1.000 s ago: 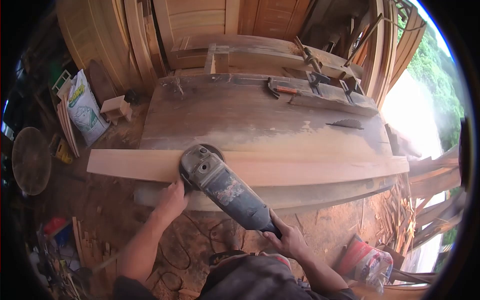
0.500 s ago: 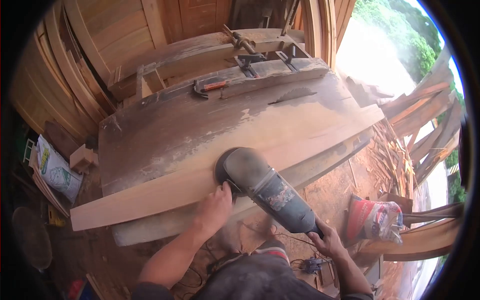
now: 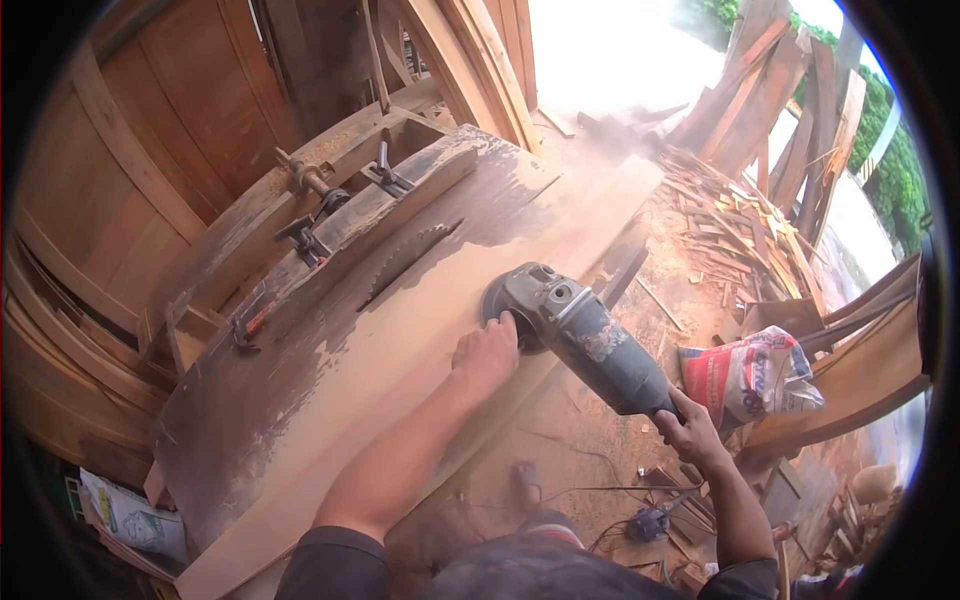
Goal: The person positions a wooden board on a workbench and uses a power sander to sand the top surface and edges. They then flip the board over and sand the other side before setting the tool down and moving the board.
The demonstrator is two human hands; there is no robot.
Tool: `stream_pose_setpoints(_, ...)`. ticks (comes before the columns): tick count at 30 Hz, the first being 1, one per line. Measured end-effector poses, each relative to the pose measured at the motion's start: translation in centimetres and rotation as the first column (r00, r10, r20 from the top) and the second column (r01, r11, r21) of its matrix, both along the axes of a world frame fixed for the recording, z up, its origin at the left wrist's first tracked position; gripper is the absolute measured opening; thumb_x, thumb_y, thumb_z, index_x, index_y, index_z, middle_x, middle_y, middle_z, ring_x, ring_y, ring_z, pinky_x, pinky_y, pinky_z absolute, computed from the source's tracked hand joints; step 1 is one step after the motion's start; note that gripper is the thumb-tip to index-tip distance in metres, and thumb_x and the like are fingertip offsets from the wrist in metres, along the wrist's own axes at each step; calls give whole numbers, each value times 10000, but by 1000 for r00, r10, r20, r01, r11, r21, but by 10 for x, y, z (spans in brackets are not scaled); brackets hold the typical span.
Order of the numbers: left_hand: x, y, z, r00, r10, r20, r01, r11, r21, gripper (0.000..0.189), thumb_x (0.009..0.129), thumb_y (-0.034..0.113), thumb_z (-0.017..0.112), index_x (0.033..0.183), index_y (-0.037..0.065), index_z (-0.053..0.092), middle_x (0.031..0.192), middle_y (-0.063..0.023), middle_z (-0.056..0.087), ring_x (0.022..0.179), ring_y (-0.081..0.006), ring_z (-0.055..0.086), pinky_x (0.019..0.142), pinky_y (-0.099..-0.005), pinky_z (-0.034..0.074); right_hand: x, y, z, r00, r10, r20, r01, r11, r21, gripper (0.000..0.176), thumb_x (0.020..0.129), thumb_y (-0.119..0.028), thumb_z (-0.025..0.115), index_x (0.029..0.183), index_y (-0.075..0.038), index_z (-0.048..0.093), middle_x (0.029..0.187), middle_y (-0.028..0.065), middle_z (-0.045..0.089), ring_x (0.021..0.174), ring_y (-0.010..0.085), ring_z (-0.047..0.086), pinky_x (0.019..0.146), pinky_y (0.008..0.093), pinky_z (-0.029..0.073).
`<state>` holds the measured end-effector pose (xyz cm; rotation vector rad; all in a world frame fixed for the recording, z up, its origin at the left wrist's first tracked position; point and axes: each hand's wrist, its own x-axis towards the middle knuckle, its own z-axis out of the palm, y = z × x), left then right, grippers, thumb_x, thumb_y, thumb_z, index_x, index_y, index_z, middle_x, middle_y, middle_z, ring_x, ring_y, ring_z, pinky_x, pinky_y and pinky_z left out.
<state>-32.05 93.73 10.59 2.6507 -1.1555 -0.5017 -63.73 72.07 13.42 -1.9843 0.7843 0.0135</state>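
Both hands clasp the angle grinder [image 3: 585, 335] at frame centre: left hand [image 3: 487, 357] by its head, right hand [image 3: 690, 432] around the tail. Its disc, seemingly mid-sanding, meets the long plank [image 3: 400, 375]; the next stretch likely needs flat, steady pressure.

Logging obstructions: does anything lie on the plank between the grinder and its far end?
Nothing visible does. The plank lies bare from the grinder to its dusty far end; the saw blade rises from the table beside it, off the plank.
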Motion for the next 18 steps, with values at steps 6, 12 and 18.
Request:
stream_pose_setpoints(6, 46, -149, 1, 997, -73, 38, 74, 997, -20, 365, 1015, 165, 589, 1339, 12, 523, 1292, -227, 693, 1166, -403, 718, 999, -516, 564, 26, -104, 1, 996, -82, 29, 83, 996, -42, 597, 1032, -215, 621, 1608, -141, 483, 834, 29, 624, 719, 106, 602, 655, 291, 543)
stream_pose_setpoints(12, 68, -195, 4, 996, -85, 14, 85, 996, 11, 441, 1013, 301, 665, 1335, 29, 536, 1239, -216, 733, 1160, -401, 722, 995, -515, 567, 44, -128, 8, 990, -142, -12, 142, 990, 1, 599, 1037, -243, 621, 1615, -170, 477, 815, 11, 596, 700, 100, 593, 632, 288, 537)
stream_pose_setpoints(18, 60, -130, -1, 997, -74, 9, 74, 997, 13, 453, 1006, 331, 667, 1263, -14, 525, 1107, -244, 746, 1070, -438, 734, 926, -553, 583, 39, -85, 10, 994, -109, -4, 109, 993, 48, 630, 1009, -255, 656, 1608, -149, 490, 853, 31, 632, 698, 111, 586, 656, 306, 548)
